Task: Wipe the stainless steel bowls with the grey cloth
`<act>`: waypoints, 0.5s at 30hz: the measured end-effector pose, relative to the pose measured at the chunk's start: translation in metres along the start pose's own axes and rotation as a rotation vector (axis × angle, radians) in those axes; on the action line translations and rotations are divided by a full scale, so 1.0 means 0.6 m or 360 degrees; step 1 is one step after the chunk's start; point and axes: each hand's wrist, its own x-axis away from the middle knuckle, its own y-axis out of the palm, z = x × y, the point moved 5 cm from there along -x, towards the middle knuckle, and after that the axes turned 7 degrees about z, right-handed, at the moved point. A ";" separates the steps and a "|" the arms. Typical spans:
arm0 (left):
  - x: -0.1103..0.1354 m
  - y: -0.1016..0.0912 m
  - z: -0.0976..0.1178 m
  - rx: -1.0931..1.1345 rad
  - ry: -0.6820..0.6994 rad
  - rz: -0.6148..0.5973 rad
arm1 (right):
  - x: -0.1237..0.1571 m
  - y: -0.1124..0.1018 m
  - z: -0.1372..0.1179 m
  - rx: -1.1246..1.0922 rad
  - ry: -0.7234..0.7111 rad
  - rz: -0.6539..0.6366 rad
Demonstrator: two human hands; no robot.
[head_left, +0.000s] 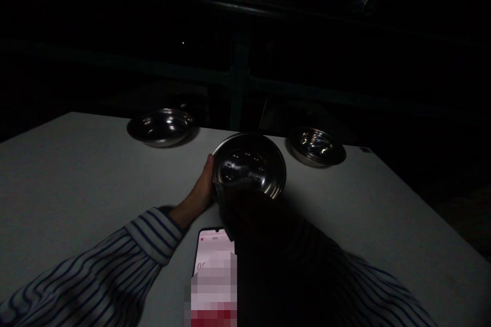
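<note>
My left hand (202, 181) grips the left rim of a shiny metal bowl (245, 163), thumb at the edge and the other fingers out of sight behind it. The bowl is tilted so its inside faces me. Deep in shadow, my right hand (257, 209) lies over the bowl's lower part, and its fingers do not show clearly. A dark greyish, cloth-like edge (224, 209) hangs at that hand's left side; I cannot make out what it is. Below the bowl lies a phone (215, 245) with a lit screen, partly covered by the dark right arm and a blurred patch.
A wide metal bowl (161, 127) stands near the far left of the white table (95, 173). Another metal bowl (316, 147) sits at the far right, close to the back edge. Beyond the table it is very dark, with faint frame-like bars.
</note>
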 end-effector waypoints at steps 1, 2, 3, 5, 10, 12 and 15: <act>-0.001 -0.003 0.002 -0.0017 0.0012 0.0021 | 0.004 -0.001 0.002 0.0013 -0.0015 -0.0025; -0.002 -0.006 0.004 -0.0031 0.0025 0.0040 | 0.010 -0.004 0.005 0.0027 -0.0028 -0.0053; -0.004 -0.008 0.005 -0.0043 0.0034 0.0052 | 0.016 -0.008 0.010 0.0044 -0.0050 -0.0080; -0.006 -0.011 0.007 -0.0059 0.0056 0.0059 | 0.024 -0.015 0.018 0.0072 -0.0070 -0.0123; -0.003 -0.006 0.005 -0.0078 0.0067 0.0040 | 0.008 -0.005 0.004 0.0111 -0.0104 -0.0159; -0.002 -0.007 0.003 -0.0071 0.0058 0.0061 | 0.000 0.001 -0.006 0.0131 -0.0102 -0.0153; -0.004 -0.012 0.001 -0.0067 0.0042 0.0123 | 0.006 -0.003 -0.006 0.0170 -0.0088 -0.0160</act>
